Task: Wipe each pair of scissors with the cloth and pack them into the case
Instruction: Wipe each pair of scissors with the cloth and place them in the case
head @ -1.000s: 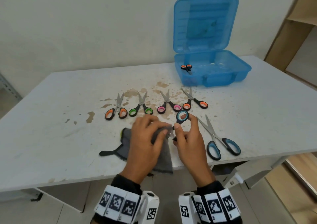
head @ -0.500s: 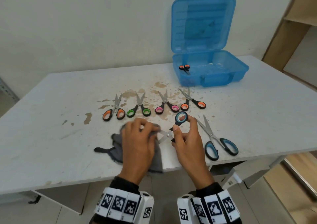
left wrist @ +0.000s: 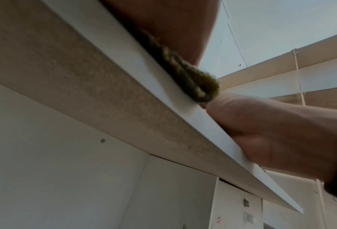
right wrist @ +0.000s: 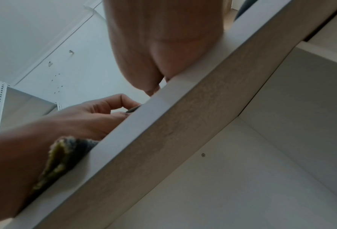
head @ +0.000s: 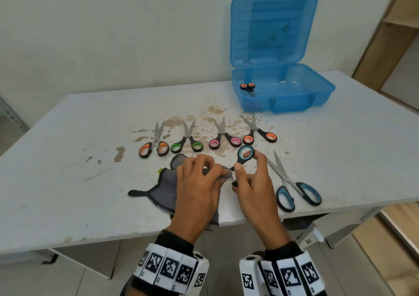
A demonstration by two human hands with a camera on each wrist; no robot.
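Observation:
In the head view my right hand [head: 246, 173] grips a pair of blue-handled scissors [head: 244, 156] by the handles, near the table's front edge. My left hand [head: 204, 171] pinches the grey cloth [head: 163, 186] around their blades, which are hidden in the folds. The cloth's corner [left wrist: 199, 82] hangs over the table edge in the left wrist view. The open blue case [head: 283, 89] stands at the back right with one orange-handled pair [head: 248, 88] inside. On the table lie two orange pairs [head: 155, 146] [head: 258, 132], a green pair [head: 187, 142], a pink pair [head: 224, 138] and a larger blue pair [head: 292, 186].
The white table [head: 68, 159] has brown stains in its middle. A wooden shelf unit [head: 390, 34] stands at the right. Both wrist views look up from below the table's front edge [right wrist: 183, 124], and the left hand [right wrist: 97, 114] shows there pinching the cloth.
My left hand slid the cloth left, baring part of the blades, then back right towards the handles, covering them again. My right hand kept its grip on the handles.

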